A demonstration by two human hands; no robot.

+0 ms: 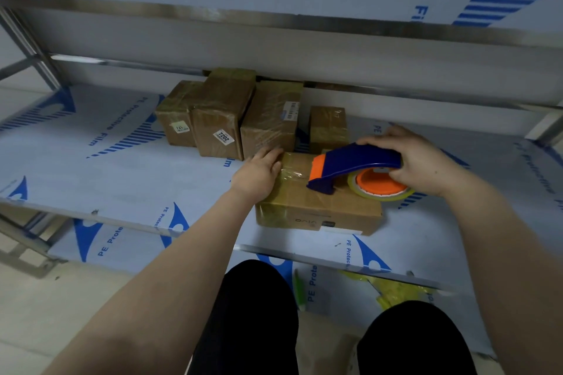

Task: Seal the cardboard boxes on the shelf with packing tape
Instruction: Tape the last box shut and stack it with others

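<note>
1. A flat cardboard box [323, 210] lies near the front edge of a film-covered metal shelf [122, 167], with clear tape across its top.
2. The left hand [259, 175] rests on the box's left end, fingers straight and flat, gripping nothing.
3. The right hand [420, 158] curls around the blue handle of a tape dispenser [350, 163], whose nose touches the box top. The tape roll [380, 187] sits over the box's right end.
4. Four taped boxes [219, 122] stand bunched together behind, toward the back of the shelf.
5. Yellowish tape scraps [399, 286] lie on the lower shelf [335, 292], near the person's dark-clad knees [259, 298].
</note>
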